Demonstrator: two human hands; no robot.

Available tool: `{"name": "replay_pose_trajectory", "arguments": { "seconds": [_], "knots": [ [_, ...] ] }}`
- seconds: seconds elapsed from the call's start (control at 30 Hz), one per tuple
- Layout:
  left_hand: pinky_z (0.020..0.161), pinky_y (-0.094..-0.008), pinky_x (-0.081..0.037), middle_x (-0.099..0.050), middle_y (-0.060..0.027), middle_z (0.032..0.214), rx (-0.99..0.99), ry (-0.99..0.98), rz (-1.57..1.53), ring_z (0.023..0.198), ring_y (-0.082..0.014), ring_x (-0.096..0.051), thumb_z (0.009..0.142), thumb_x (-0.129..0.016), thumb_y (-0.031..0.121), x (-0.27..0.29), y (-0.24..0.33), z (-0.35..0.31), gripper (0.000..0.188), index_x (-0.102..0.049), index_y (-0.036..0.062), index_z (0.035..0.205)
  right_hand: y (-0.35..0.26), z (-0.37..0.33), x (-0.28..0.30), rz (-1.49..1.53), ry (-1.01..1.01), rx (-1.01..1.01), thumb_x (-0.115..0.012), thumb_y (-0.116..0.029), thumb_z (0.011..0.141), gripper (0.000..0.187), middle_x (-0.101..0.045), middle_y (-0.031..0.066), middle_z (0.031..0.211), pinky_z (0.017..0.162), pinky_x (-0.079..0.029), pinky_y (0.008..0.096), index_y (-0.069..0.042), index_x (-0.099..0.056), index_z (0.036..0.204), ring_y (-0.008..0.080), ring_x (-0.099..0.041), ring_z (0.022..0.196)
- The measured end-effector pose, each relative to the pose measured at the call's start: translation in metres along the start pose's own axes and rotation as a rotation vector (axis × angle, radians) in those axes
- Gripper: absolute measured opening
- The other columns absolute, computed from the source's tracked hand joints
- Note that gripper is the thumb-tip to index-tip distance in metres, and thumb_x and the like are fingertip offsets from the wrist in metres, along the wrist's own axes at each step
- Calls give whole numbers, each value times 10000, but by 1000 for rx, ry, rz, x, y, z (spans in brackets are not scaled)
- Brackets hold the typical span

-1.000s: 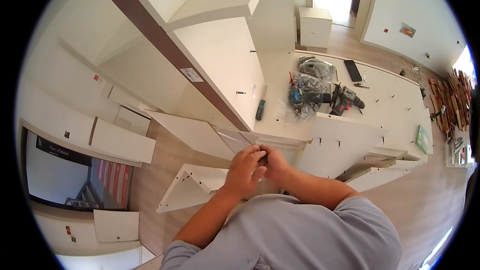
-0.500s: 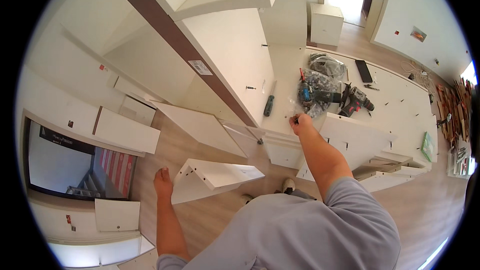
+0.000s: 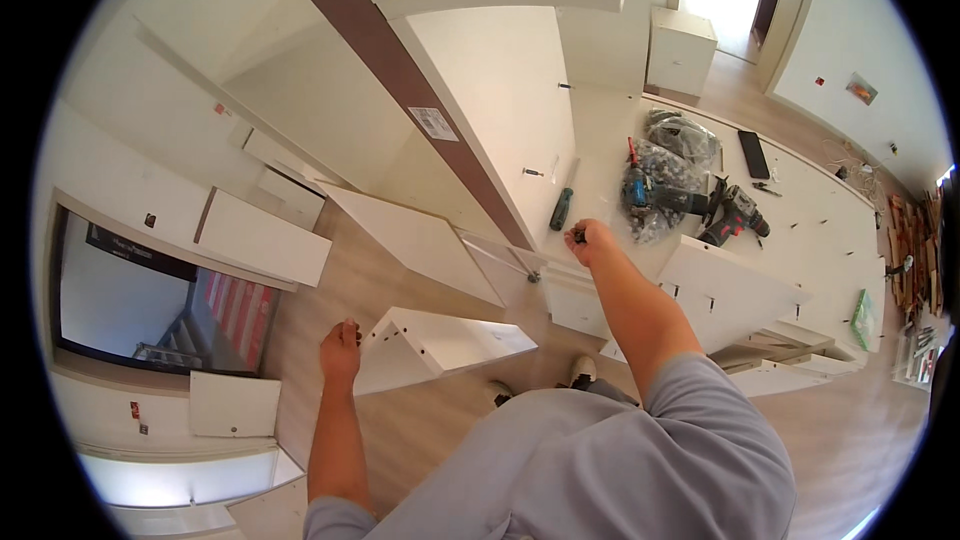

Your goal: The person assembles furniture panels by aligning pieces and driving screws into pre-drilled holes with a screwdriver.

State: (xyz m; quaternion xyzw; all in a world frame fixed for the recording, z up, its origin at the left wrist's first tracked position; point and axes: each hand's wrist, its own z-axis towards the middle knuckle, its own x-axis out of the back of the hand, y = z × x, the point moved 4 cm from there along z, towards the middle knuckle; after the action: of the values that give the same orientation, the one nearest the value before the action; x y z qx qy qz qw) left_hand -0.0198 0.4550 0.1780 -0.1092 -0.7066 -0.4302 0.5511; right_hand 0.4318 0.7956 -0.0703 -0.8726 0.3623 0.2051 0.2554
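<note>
My right hand [image 3: 594,242] is closed, with small dark pieces of hardware [image 3: 579,236] showing at its fingertips; their exact kind is too small to tell. Just beyond it, a screwdriver [image 3: 563,208] with a dark green handle lies on the white board. To the right of that hand are a clear plastic bag of hardware [image 3: 655,162], a blue-and-black power tool [image 3: 640,190] and a black-and-red drill [image 3: 733,216]. My left hand [image 3: 341,352] has its fingers curled together beside a white angled panel piece [image 3: 425,352] with dark holes; anything in it is hidden.
A tall white cabinet with a brown edge strip [image 3: 400,85] rises ahead of me. On the large white board [image 3: 800,205] lie a phone [image 3: 752,154], a green-and-white packet [image 3: 864,319] and several upright pins. White panels [image 3: 420,240] lean over the wood floor. Wood strips stand at far right.
My right hand has drawn back from the plastic bag toward the screwdriver, small dark pieces in its fingers. My left hand has risen slightly beside the panel piece. The view has shifted a little.
</note>
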Motion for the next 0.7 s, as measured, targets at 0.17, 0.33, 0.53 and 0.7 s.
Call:
{"name": "replay_pose_trajectory", "arguments": {
  "seconds": [0.17,0.33,0.53,0.7],
  "knots": [
    [764,-369,-568,-766,-117,831,-29,5,-15,776,-236,-744,1063,-526,468,1,-1,-7,513,-765,18,1000,-10,8,-11,33,8,276,-602,-97,985,116,-604,97,1022,1074,-470,432,-16,-603,1068,231,-564,941],
    [773,-373,-567,-769,-117,850,-37,-21,-27,784,-237,-741,1064,-527,461,-2,10,4,500,-766,25,1008,-25,19,8,50,-22,462,-601,-114,991,420,-578,92,1368,1221,-306,345,13,-561,1389,208,-500,1290],
    [795,-378,-561,-773,-122,897,38,-31,-18,826,-240,-738,1065,-531,448,1,10,-6,484,-768,27,1037,17,-38,45,-271,-252,391,-549,-45,983,439,-624,96,1393,1136,-454,414,-24,-573,1420,268,-587,1338],
    [809,-384,-556,-776,-121,922,-40,-57,-7,862,-261,-736,1063,-527,428,-1,-1,-8,468,-769,27,1063,91,-107,148,-793,-235,23,-580,-117,1003,263,-723,73,1138,834,-588,399,-55,-676,1240,224,-726,980]
  ]
}}
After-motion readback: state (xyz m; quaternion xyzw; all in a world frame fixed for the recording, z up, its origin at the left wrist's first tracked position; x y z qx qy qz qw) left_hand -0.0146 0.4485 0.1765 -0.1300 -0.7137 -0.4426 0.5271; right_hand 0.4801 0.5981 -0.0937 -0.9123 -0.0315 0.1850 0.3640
